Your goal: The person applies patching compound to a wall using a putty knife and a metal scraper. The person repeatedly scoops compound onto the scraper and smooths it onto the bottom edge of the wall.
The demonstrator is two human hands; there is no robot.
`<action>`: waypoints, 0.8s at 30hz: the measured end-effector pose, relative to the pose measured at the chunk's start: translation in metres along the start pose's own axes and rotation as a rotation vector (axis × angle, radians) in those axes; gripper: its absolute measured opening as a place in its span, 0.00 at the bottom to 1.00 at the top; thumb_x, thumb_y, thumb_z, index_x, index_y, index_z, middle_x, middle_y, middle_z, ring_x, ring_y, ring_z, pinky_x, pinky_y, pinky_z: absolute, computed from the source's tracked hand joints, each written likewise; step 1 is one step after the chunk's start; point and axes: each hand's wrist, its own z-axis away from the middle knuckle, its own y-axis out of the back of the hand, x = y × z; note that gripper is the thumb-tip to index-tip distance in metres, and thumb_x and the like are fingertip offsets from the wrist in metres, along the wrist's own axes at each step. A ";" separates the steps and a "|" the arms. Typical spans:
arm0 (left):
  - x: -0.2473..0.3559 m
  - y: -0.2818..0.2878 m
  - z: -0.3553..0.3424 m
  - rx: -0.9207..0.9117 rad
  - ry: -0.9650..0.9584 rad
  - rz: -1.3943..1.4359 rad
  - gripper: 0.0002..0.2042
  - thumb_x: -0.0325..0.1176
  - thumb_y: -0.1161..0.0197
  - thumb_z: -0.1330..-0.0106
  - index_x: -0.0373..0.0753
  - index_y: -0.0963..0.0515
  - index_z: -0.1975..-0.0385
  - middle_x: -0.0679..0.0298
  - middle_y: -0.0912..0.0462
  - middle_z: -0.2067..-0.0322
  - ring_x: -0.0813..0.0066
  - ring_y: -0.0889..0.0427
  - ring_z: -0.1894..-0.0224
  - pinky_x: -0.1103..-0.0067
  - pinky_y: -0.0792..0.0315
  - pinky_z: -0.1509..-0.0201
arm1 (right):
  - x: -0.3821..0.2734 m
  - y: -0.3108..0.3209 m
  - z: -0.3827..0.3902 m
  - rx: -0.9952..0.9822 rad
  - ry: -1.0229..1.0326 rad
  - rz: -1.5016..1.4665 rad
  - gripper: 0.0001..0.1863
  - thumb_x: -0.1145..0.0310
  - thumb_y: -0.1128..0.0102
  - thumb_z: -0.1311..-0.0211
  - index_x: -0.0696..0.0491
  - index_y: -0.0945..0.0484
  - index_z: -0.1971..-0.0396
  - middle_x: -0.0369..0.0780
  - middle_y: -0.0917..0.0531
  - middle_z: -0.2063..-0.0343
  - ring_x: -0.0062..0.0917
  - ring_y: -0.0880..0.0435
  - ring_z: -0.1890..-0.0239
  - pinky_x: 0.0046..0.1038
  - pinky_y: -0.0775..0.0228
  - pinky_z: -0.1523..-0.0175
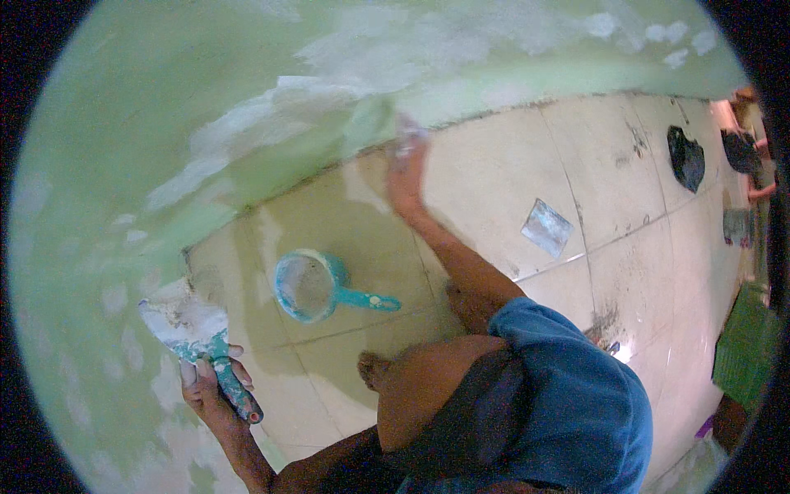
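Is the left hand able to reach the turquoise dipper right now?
Probably: I see nothing blocking the way from the left hand to the turquoise dipper. But its fingers hold a scraper, so grasping the dipper's handle would likely mean freeing them first.

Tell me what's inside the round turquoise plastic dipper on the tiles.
The dipper holds pale greyish, paste-like material; its bottom is covered and cannot be seen.

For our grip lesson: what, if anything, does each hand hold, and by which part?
The left hand holds a putty knife by its handle; the right hand is too blurred to tell.
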 end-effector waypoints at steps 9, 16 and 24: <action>-0.010 -0.011 -0.018 -0.009 0.165 -0.177 0.12 0.39 0.50 0.33 0.36 0.27 0.63 0.64 0.23 0.80 0.83 0.30 0.87 0.85 0.34 0.85 | -0.034 -0.022 0.017 -0.438 -0.280 -0.065 0.20 0.62 0.52 0.34 0.60 0.31 0.48 0.42 0.24 0.60 0.24 0.27 0.59 0.24 0.34 0.53; -0.013 -0.019 -0.016 -0.174 0.227 0.011 0.14 0.42 0.51 0.31 0.39 0.28 0.56 0.64 0.23 0.80 0.87 0.31 0.87 0.87 0.39 0.89 | -0.166 0.015 0.024 -0.769 0.728 0.042 0.18 0.66 0.50 0.39 0.48 0.27 0.48 0.40 0.23 0.53 0.32 0.27 0.49 0.32 0.35 0.46; -0.014 -0.017 -0.018 -0.190 0.214 -0.054 0.14 0.41 0.53 0.30 0.39 0.30 0.53 0.67 0.24 0.80 0.87 0.32 0.86 0.87 0.39 0.88 | -0.179 -0.004 0.046 -0.855 1.066 0.273 0.24 0.65 0.44 0.51 0.45 0.26 0.49 0.35 0.25 0.49 0.33 0.29 0.48 0.35 0.39 0.45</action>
